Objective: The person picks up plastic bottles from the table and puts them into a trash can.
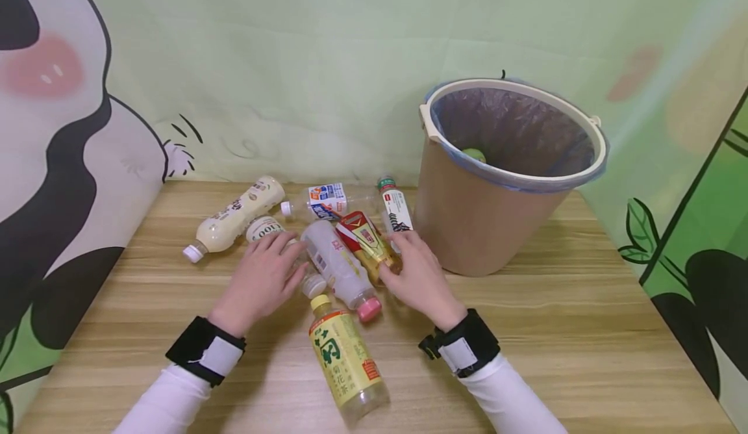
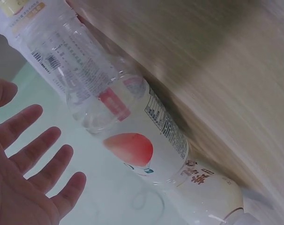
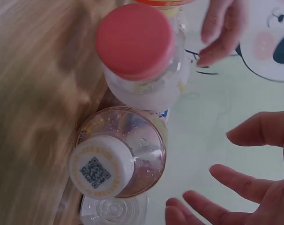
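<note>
My left hand [image 1: 261, 281] hovers with spread fingers over a clear bottle [image 1: 265, 228] with a white label; in the left wrist view its fingers [image 2: 43, 145] are apart from the bottles. My right hand [image 1: 419, 281] is above a bottle with a red and yellow label [image 1: 365, 239]. In the right wrist view, a gap shows between its fingers [image 3: 247, 183] and that bottle's white cap [image 3: 102, 166]. Between the hands lies a pale bottle with a pink cap [image 1: 339, 262]. Closer to me lies a yellow-labelled tea bottle [image 1: 345, 359].
A tan bin [image 1: 479, 213] lined with a bluish bag stands at the right, a green item [image 1: 474, 154] inside. A cream bottle [image 1: 236, 219] lies at left. Behind are a blue-and-white-labelled bottle [image 1: 327, 200] and a green-capped bottle [image 1: 395, 206]. A printed cloth [image 1: 292, 96] backs the wooden table [image 1: 526, 356].
</note>
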A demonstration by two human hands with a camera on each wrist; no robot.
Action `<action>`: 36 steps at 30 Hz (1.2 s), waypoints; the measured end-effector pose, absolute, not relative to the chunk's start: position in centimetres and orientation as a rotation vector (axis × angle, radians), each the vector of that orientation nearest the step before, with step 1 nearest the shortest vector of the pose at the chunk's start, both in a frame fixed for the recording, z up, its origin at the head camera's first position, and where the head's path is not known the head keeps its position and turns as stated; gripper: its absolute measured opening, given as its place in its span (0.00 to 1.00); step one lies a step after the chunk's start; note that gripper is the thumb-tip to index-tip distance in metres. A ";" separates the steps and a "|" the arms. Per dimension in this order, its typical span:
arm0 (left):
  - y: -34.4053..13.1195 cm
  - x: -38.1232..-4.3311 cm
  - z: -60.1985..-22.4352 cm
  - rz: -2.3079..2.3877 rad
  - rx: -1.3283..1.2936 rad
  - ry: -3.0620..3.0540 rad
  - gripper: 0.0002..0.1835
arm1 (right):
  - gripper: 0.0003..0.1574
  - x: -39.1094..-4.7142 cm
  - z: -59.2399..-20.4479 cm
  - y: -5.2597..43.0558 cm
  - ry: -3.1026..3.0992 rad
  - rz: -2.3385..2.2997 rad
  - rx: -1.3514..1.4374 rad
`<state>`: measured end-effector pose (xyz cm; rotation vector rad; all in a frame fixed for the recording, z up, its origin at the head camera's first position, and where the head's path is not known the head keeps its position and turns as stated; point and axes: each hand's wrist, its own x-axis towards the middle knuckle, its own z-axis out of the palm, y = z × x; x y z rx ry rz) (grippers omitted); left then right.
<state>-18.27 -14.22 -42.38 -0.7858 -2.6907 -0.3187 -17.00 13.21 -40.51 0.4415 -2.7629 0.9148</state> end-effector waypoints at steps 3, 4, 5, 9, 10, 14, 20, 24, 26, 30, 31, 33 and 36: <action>-14.2 -18.3 -42.4 -0.325 -0.787 -2.681 0.21 | 0.34 -17.4 -40.6 12.7 -2.777 0.817 0.512; -14.2 -18.3 -42.4 -0.327 -0.790 -2.677 0.21 | 0.34 -17.6 -40.6 12.6 -2.778 0.785 0.535; -14.2 -18.3 -42.3 -0.327 -0.792 -2.674 0.21 | 0.35 -17.8 -40.6 12.4 -2.779 0.759 0.557; -14.2 -18.3 -42.2 -0.326 -0.799 -2.668 0.21 | 0.35 -18.8 -40.5 11.8 -2.783 0.676 0.631; -14.1 -18.3 -42.1 -0.327 -0.799 -2.668 0.21 | 0.34 -19.1 -40.5 11.6 -2.793 0.650 0.640; -14.1 -18.2 -42.0 -0.325 -0.803 -2.662 0.21 | 0.35 -20.2 -40.6 11.0 -2.861 0.585 0.652; -14.0 -18.1 -42.1 -0.329 -0.819 -2.642 0.21 | 0.39 -21.3 -40.9 10.4 -2.960 0.489 0.658; -14.0 -18.0 -42.2 -0.334 -0.822 -2.633 0.21 | 0.42 -21.6 -41.2 10.1 -3.000 0.468 0.644; -14.0 -18.0 -42.2 -0.337 -0.822 -2.630 0.20 | 0.43 -21.8 -41.3 10.0 -3.012 0.458 0.639; -14.0 -17.9 -42.2 -0.340 -0.821 -2.626 0.20 | 0.45 -21.9 -41.3 9.8 -3.029 0.435 0.632; -14.0 -17.9 -42.2 -0.339 -0.821 -2.626 0.20 | 0.46 -21.8 -41.3 9.8 -3.035 0.428 0.631; -14.0 -17.8 -42.2 -0.340 -0.821 -2.633 0.20 | 0.47 -21.8 -41.3 9.7 -3.047 0.410 0.628; -14.1 -17.7 -42.3 -0.341 -0.813 -2.649 0.20 | 0.48 -21.7 -41.5 9.4 -3.064 0.399 0.635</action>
